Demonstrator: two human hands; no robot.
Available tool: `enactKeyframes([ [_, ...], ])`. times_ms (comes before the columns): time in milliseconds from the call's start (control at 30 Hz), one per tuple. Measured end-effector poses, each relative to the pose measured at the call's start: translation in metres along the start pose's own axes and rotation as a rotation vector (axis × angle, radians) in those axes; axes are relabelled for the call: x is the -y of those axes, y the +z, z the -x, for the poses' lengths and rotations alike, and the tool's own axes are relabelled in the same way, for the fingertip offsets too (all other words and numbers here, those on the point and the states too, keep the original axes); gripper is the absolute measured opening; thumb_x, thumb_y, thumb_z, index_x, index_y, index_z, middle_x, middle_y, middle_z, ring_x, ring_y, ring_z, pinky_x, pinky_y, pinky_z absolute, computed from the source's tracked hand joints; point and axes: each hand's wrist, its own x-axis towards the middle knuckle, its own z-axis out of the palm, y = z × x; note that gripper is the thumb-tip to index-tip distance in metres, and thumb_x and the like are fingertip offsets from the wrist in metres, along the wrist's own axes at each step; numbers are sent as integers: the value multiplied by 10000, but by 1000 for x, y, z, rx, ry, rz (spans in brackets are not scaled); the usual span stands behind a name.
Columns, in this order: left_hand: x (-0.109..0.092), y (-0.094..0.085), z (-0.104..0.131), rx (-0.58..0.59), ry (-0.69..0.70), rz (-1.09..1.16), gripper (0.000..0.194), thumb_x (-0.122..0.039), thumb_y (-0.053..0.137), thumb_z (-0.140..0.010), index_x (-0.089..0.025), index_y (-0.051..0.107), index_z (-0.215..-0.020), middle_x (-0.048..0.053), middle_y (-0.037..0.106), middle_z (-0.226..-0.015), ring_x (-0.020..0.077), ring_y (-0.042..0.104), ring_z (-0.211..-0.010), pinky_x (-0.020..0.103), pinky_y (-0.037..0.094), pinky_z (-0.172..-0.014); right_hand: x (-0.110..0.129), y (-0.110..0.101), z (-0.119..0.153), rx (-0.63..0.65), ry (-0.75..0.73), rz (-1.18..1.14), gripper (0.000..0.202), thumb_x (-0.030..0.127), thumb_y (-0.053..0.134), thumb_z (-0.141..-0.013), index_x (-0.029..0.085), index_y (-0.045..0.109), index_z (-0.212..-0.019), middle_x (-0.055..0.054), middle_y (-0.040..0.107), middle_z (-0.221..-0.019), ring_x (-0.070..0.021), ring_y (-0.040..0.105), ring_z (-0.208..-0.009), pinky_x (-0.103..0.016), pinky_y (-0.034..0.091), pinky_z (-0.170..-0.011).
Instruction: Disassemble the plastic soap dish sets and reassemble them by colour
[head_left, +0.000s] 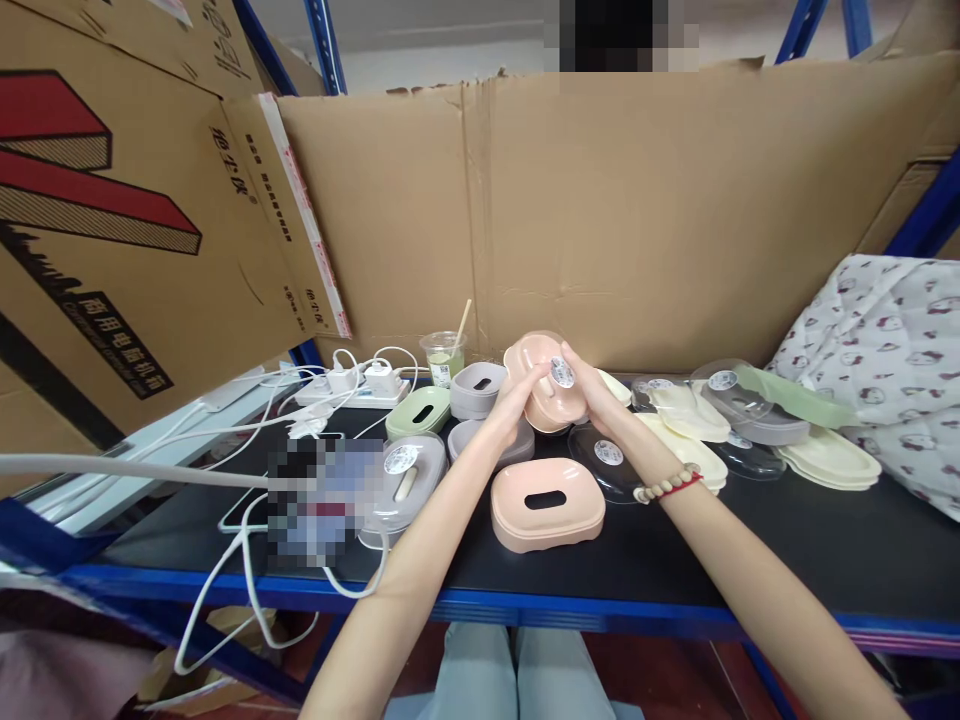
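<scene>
Both hands are raised over the middle of the table with a pink soap dish (pixel 541 375) tilted between them. It has a clear cover and a round white sticker. My left hand (pixel 517 398) grips its left side, thumb lying across the front. My right hand (pixel 589 388) presses against the right side beside the sticker, with its fingers partly hidden behind the dish. Below them, a pink oval base (pixel 547 500) with a dark slot sits on the black tabletop. A dark clear lid (pixel 607 462) with a sticker lies near my right forearm.
Left are a green slotted base (pixel 418 413), a grey slotted base (pixel 480 388), a covered grey dish (pixel 401 485), a drink cup (pixel 444 355) and a power strip (pixel 360 392) with white cables. Right are cream trays (pixel 832 462) and a patterned cloth (pixel 877 340). Cardboard (pixel 637 220) walls the back.
</scene>
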Motion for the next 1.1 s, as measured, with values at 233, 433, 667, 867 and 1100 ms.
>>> enactKeyframes([
  [233, 7, -6, -2, 114, 17, -10, 285, -233, 646, -793, -179, 670, -1071, 73, 720, -1132, 223, 634, -1113, 297, 483, -958, 4, 7, 8, -41, 156, -157, 348, 478, 740, -683, 204, 688, -891, -63, 737, -991, -251, 640, -1053, -373, 502, -929],
  [433, 9, -2, 3, 113, 8, 15, 442, -312, 632, -822, -141, 595, -1227, 111, 616, -1320, 236, 546, -1244, 299, 443, -1005, 19, 2, 14, -9, 271, -145, 350, 520, 566, -808, 212, 704, -901, -42, 747, -891, -242, 660, -967, -363, 506, -858],
  [667, -4, -5, 24, -46, -8, -333, 571, -500, 452, -891, -154, 465, -1345, 164, 472, -1441, 293, 490, -1282, 401, 420, -1018, 27, -8, 17, -31, 260, -216, 234, 451, 633, -727, 224, 641, -781, -20, 728, -780, -216, 652, -825, -319, 490, -767],
  [867, 20, -65, 95, -532, 596, -1057, 386, -405, 592, -773, -231, 621, -1116, 131, 595, -1229, 333, 491, -1238, 539, 314, -1067, 29, -7, 17, -73, 269, -296, 168, 356, 490, -764, 239, 611, -763, -15, 730, -806, -227, 664, -896, -328, 510, -795],
  [1100, 59, -130, 128, -853, 715, -1398, 523, -445, 620, -764, -229, 580, -1240, 181, 502, -1339, 438, 359, -1330, 626, 250, -1055, 25, 22, 31, 182, 241, -199, 274, 332, 526, -733, 227, 679, -935, -32, 742, -1005, -234, 656, -1023, -376, 485, -930],
])
